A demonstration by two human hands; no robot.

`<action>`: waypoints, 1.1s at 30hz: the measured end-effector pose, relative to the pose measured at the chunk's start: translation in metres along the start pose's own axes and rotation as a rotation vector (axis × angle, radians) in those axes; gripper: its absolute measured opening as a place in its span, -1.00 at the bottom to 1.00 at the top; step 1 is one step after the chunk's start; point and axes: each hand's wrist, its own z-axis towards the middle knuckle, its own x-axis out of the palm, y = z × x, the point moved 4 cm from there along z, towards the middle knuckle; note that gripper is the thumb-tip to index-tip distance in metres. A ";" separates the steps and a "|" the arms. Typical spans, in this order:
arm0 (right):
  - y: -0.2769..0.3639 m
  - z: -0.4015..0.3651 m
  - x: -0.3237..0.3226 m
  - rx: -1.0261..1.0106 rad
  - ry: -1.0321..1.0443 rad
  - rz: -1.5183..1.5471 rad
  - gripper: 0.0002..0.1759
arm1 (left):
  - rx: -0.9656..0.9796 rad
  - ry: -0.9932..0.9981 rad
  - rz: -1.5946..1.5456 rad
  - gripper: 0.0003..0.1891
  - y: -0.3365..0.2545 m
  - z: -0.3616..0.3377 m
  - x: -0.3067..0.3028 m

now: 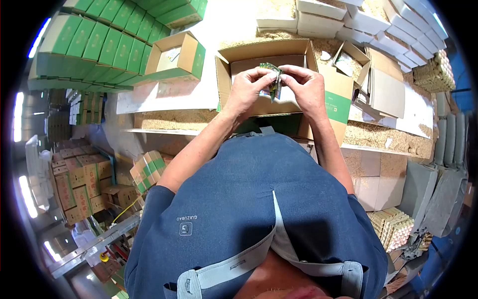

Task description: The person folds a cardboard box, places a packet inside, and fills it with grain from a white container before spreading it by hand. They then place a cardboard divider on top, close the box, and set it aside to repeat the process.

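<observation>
The left hand [243,94] and right hand [308,92] pinch a small packet [273,90] between fingertips, above the open box [269,50]. The step seems to be handling this packet; a next move calls for careful fingertip control.

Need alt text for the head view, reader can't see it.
A person's left hand and right hand pinch a small printed packet above an open cardboard box on a white worktable. Green cartons are stacked at far left, white cartons at far right.
</observation>
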 end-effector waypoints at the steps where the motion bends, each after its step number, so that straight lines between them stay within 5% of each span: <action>1: 0.000 0.000 0.000 0.023 -0.031 0.013 -0.65 | 0.012 -0.011 0.004 -0.77 0.000 0.001 0.000; 6: 0.034 -0.009 -0.003 -0.163 -0.293 -0.261 -0.62 | 0.007 -0.047 -0.070 -0.78 -0.002 0.001 0.002; 14: 0.033 -0.009 0.005 -0.162 -0.134 -0.157 -0.68 | -0.040 -0.041 -0.229 -0.81 -0.010 0.001 0.014; 17: 0.033 -0.011 0.004 -0.180 -0.161 -0.452 -0.66 | -0.041 -0.041 -0.222 -0.82 -0.013 0.000 0.021; 21: 0.021 -0.004 -0.006 -0.057 -0.171 -0.177 -0.78 | 0.016 -0.102 -0.167 -0.81 -0.011 0.007 0.018; 27: 0.028 0.004 -0.013 -0.154 -0.218 -0.205 -0.87 | -0.019 -0.094 -0.191 -0.83 -0.009 0.012 0.023; 33: 0.041 0.013 -0.081 -0.109 -0.576 -0.135 -0.90 | -0.004 -0.120 -0.204 -0.87 -0.010 0.017 0.013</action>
